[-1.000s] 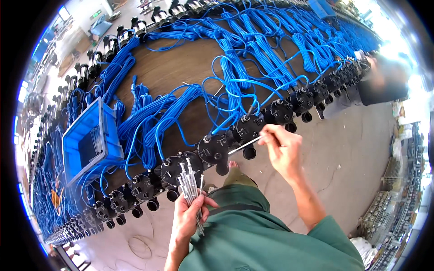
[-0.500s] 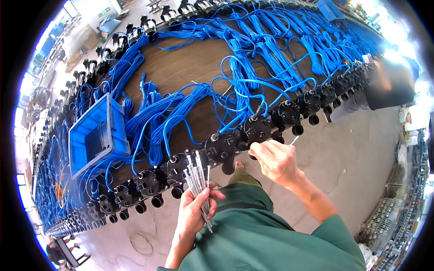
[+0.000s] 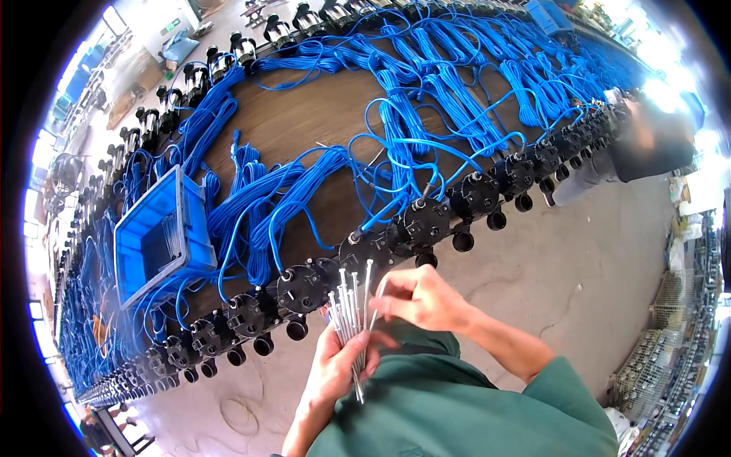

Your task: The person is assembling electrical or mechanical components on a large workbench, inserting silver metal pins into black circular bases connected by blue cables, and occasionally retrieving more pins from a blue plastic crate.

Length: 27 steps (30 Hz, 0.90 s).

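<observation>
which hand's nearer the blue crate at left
Left: the left hand is below and right of the blue plastic crate in view; the right hand is farther right.

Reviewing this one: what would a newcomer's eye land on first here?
Bright blue coiled cables spread over the brown tabletop, with a blue crate at the left. Below centre, the left hand holds a bunch of long silvery bolts, and the slightly blurred right hand is right beside them. Black round housings line the table's near edge.
</observation>
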Motion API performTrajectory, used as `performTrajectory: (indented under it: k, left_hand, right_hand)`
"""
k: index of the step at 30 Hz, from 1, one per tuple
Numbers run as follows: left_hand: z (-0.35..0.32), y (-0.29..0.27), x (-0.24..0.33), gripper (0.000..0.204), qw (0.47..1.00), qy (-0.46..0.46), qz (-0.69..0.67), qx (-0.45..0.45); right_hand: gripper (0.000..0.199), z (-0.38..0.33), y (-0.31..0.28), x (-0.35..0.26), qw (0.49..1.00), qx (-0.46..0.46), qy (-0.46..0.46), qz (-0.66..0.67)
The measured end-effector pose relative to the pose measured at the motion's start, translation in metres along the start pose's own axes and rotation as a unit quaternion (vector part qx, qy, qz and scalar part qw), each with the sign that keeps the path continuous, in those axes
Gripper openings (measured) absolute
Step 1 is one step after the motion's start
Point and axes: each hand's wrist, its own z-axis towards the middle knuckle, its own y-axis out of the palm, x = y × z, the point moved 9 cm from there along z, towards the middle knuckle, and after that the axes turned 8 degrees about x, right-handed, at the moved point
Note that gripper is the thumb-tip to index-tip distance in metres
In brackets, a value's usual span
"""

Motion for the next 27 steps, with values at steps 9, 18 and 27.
performTrajectory:
  k: [9, 18, 27]
  left_hand:
    - [0.000, -0.021, -0.007, 0.024, 0.999, -0.005, -0.015, 0.028]
    - [-0.001, -0.026, 0.007, 0.024, 0.997, 0.017, -0.021, 0.068]
    - [0.005, -0.027, 0.009, 0.024, 0.997, 0.010, -0.058, 0.052]
  right_hand:
    - [0.012, 0.025, -0.113, -0.048, 0.873, 0.366, -0.256, -0.194]
    - [0.015, 0.055, -0.077, -0.027, 0.857, 0.336, -0.291, -0.261]
    - [0.011, 0.064, -0.051, -0.022, 0.848, 0.244, -0.309, -0.354]
